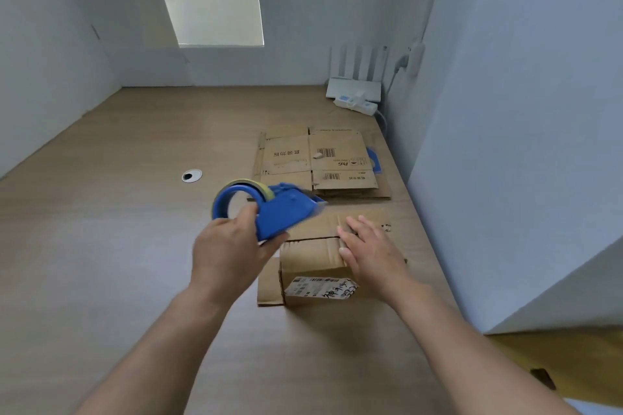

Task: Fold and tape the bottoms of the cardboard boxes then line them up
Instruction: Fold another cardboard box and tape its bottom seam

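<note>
Box in hand: a cardboard box (312,259) stands on the wooden surface (135,246) near its right edge, folded bottom flaps facing up and a shipping label (320,287) on the near side.
Right hand: the right hand (371,251) lies flat with straight, spread fingers across the flap seam. This is probably to keep the flaps shut and level so the tape can run over them.
Left hand: the left hand (232,246) grips the blue tape dispenser (276,209), fingers wrapped round its body. The cutter end points at the far left part of the box top, so taping looks about to start. No strip can be made out on the seam yet.
Waiting stock: a stack of flattened boxes (320,162) lies just behind the box, still unfolded.
Other things: a second blue object (374,159) peeks out at the stack's right edge, and what it is cannot be told. A power strip (355,105) and a white router (353,86) sit in the far corner. A cable grommet (191,175) is set into the surface to the left.
In the way: the right hand covers the right part of the seam and would need to shift as the tape passes. The grey wall (505,145) is close on the right, so the free room for lining boxes up is on the left.
</note>
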The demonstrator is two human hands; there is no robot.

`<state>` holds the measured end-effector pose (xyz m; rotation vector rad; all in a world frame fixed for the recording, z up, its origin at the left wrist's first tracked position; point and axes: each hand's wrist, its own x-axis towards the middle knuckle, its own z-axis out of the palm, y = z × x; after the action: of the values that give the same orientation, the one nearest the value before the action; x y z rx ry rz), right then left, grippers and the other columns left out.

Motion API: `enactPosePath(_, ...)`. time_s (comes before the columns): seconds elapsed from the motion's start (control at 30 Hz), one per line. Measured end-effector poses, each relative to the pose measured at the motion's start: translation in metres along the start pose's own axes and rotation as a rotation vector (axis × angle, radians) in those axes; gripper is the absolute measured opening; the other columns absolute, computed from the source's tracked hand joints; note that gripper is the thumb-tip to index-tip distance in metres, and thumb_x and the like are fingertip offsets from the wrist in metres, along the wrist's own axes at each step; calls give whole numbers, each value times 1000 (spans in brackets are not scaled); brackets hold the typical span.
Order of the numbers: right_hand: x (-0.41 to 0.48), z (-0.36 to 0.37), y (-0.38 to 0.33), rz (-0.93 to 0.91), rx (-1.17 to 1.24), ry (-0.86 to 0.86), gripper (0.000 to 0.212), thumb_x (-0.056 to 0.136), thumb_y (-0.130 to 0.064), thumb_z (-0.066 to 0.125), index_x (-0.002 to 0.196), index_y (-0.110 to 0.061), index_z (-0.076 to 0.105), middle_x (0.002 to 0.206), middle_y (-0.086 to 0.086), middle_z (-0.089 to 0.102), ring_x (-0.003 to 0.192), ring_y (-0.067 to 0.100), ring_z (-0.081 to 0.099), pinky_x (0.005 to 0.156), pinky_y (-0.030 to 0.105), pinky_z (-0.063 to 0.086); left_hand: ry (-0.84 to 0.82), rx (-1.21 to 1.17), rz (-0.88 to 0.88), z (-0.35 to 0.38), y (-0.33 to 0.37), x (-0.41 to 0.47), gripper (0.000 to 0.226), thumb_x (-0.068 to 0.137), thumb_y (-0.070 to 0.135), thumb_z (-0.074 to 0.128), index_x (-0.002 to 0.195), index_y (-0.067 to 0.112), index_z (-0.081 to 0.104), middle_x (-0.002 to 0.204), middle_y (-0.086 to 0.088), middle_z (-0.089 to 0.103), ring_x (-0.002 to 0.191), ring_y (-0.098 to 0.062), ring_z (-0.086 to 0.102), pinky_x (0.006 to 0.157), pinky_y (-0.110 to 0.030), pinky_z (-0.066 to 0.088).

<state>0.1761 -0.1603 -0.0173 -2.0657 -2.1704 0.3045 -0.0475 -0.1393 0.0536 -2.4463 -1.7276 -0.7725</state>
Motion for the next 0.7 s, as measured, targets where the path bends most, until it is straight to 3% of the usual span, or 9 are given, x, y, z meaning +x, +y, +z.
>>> enactPosePath(0.07,-1,-3,1,6,57,15,58,94,-39,19,144,-16,39,157,2,23,146,18,10,118,30,5,-145,32,63,-2,23,3,46,82,54,64,103,16,48,74,3,52,66,-18,41,55,-28,32)
enactPosePath(0.13,1,-2,6,36,205,34,41,97,-31,38,135,-20,48,150,1,35,143,19,22,118,34,19,-305,94,114,5,39,6,49,85,63,50,110,22,39,85,8,46,75,-14,42,60,-27,33)
enactPosePath(0.2,4,2,15,127,425,37,41,91,-34,50,132,-34,47,139,-7,46,132,14,40,109,37,37,-403,88,132,11,48,8,50,85,64,49,113,24,36,88,11,46,75,-12,44,57,-25,34)
enactPosePath(0.27,8,12,32,138,473,21,44,87,-41,52,130,-38,46,132,-11,50,122,11,49,101,42,45,-443,56,113,18,51,11,51,85,63,51,115,25,37,88,12,46,74,-11,45,56,-23,34)
enactPosePath(0.33,2,5,31,138,451,61,48,86,-38,55,134,-33,47,134,-10,52,123,11,48,101,43,45,-477,47,116,20,52,14,51,85,63,51,117,25,39,89,13,47,75,-10,46,61,-23,36)
enactPosePath(0.43,-7,-9,33,100,466,218,46,94,-10,52,139,-17,47,140,-5,47,130,11,41,110,30,33,-522,86,153,20,55,19,50,87,60,50,121,24,40,101,11,56,81,-9,48,66,-22,40)
enactPosePath(0.5,-10,-17,32,181,740,285,49,92,4,43,137,-16,49,132,-8,50,124,5,43,106,19,31,-549,128,163,23,55,21,51,88,59,50,123,24,40,110,9,59,83,-9,48,69,-22,42)
enactPosePath(0.6,-9,-28,37,217,1164,265,57,85,17,42,130,-18,52,126,-4,56,120,5,50,99,14,39,-582,144,144,24,51,27,52,87,61,50,123,24,44,110,7,61,87,-13,52,73,-25,43)
enactPosePath(0.7,-8,-34,43,143,1191,202,46,83,10,57,114,-25,60,117,-3,64,109,5,56,88,12,45,-617,146,138,26,48,33,54,84,63,52,123,26,48,110,6,62,98,-17,58,78,-29,46)
